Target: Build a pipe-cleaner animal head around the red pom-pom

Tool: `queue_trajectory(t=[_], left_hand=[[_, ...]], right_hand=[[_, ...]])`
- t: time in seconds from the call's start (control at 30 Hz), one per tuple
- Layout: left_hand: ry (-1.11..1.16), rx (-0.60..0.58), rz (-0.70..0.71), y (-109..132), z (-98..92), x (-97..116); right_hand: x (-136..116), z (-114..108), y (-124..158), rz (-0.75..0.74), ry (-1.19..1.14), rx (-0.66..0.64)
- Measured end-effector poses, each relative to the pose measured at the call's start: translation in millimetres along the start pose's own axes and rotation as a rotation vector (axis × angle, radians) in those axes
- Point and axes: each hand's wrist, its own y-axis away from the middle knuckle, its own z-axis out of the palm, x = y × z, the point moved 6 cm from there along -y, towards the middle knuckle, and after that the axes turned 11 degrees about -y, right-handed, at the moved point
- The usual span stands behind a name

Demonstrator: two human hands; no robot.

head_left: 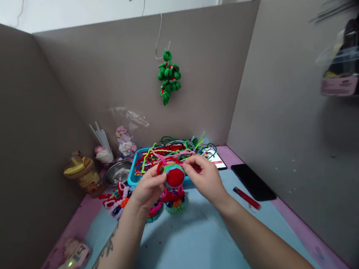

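Observation:
In front of me I hold up a small round yarn piece [175, 176], with a red middle and a green and blue rim. My left hand [148, 190] grips its left edge between thumb and fingers. Red and pink fuzzy strands stick out at its top. Beside its right edge, my right hand [205, 176] has thumb and forefinger pinched together; what they hold is too small to make out. Below the hands stand colourful yarn pieces [174, 201], and another yarn bundle [119, 200] lies to the left.
A blue basket [132, 178] of loose fuzzy strands stands behind my hands, near a metal bowl [118, 173] and a lidded cup [83, 175]. A black phone [254, 182] and red cutter [247, 198] lie right. Green yarn leaves [169, 77] hang on the grey back panel.

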Motion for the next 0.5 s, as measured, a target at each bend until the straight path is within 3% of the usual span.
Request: queue_trajectory(t=[0.2, 0.37, 0.5], left_hand=[[-0.185, -0.011, -0.053, 3, 0.9, 2], [-0.355, -0.128, -0.158, 8, 9.0, -10], [-0.443, -0.238, -0.188, 10, 15.6, -20]], right_hand=[[5, -7, -10, 0.035, -0.113, -0.072], [17, 10, -5, 0.311, -0.331, -0.369], [18, 16, 2, 0.427, -0.459, -0.413]])
